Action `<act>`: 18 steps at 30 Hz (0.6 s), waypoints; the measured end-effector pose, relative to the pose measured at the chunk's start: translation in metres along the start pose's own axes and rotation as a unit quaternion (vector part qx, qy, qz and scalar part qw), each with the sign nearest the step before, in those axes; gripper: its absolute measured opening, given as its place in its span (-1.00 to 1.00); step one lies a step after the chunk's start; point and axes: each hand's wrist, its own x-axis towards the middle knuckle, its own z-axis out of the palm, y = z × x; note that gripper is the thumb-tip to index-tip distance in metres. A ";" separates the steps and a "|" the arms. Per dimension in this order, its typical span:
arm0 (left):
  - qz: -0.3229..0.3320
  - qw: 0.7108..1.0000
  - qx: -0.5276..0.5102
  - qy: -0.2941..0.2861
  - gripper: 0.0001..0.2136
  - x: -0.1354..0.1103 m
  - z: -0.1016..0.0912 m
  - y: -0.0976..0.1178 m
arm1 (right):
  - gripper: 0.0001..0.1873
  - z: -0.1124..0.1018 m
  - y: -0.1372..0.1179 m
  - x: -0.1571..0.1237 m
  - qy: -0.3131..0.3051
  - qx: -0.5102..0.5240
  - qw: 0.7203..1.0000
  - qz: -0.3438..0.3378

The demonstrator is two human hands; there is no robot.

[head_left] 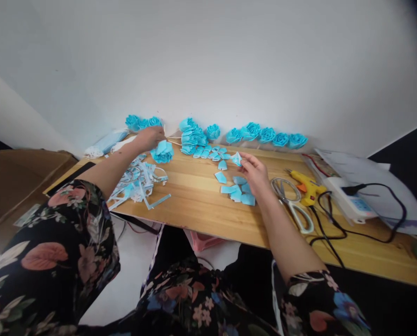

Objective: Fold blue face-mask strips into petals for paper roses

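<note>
Right hand (256,173): fingers pinch a small blue piece (236,159) by its edge above the worktop (194,200), likely sparing its shape. Left hand (151,138) just beside blue flower (162,152); grip cannot be told. Cut pieces (235,192) lie near right hand, presumably for reach.

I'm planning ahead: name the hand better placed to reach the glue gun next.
Probably the right hand: nearer the glue gun, though its fingers hold a blue piece; the left hand is farther.
</note>
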 end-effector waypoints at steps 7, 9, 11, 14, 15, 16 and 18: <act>-0.139 0.989 -0.027 0.044 -0.75 0.022 -0.035 0.002 | -0.57 0.000 0.000 -0.002 -0.007 -0.006 1.000 0.006; -0.193 0.980 -0.048 0.018 -0.72 0.025 -0.041 0.012 | -0.57 -0.001 -0.001 -0.003 -0.004 -0.007 1.000 0.008; -0.221 0.973 -0.069 -0.004 -0.70 0.027 -0.043 0.022 | -0.57 -0.001 0.000 -0.002 -0.005 -0.016 1.000 0.008; -0.208 0.974 -0.091 -0.010 -0.72 0.027 -0.042 0.032 | -0.58 -0.001 0.000 -0.002 -0.012 -0.026 1.000 0.002; -0.197 0.975 -0.100 -0.008 -0.71 0.026 -0.042 0.034 | -0.57 -0.001 0.000 -0.002 -0.014 -0.027 1.000 0.001; -0.185 0.977 -0.109 -0.007 -0.70 0.025 -0.041 0.035 | -0.57 -0.001 0.000 -0.002 -0.015 -0.027 1.000 0.001; -0.168 0.978 -0.125 -0.004 -0.68 0.023 -0.040 0.035 | -0.57 -0.001 0.000 -0.002 -0.016 -0.026 1.000 0.004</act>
